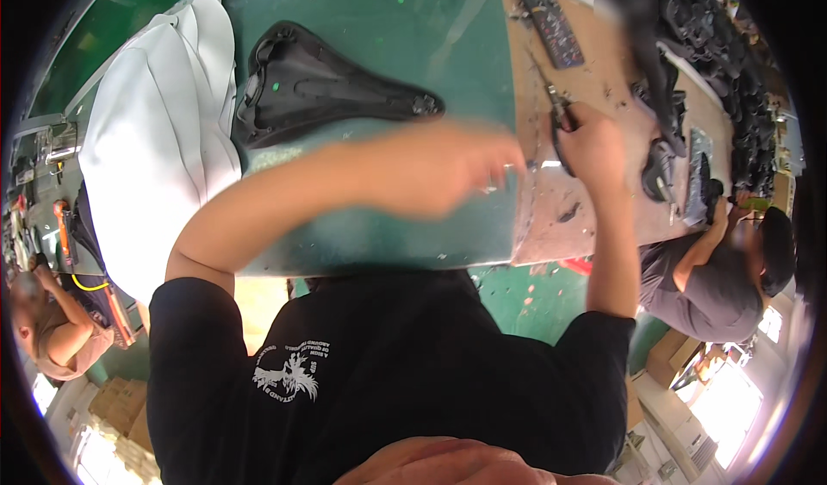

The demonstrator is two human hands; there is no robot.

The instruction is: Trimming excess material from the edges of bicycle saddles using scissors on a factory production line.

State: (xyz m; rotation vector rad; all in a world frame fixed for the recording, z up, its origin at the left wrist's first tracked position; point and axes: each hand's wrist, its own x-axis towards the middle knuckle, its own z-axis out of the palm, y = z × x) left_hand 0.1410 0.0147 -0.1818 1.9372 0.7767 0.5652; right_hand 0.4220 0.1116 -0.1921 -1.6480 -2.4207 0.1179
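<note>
My right hand (pixel 594 145) is closed around the dark handles of a pair of scissors (pixel 551 91), whose narrow blades point away from me over the brown board. My left hand (pixel 457 170) hovers above the green tabletop, left of the scissors. Motion smears its fingers, so whether it holds anything is unclear. Beyond that hand lies a black bicycle saddle shell (pixel 319 80), its narrow nose toward the right and its hollow side up. White curved sheets (pixel 159 123) are stacked to the left of the shell.
A brown board (pixel 551 218) with dark scraps covers the table's right part. On it lie a black remote control (pixel 551 24) and a dark saddle-like piece (pixel 659 170). Black parts (pixel 715 54) pile up at far right. Co-workers sit right (pixel 719 287) and left (pixel 65 321).
</note>
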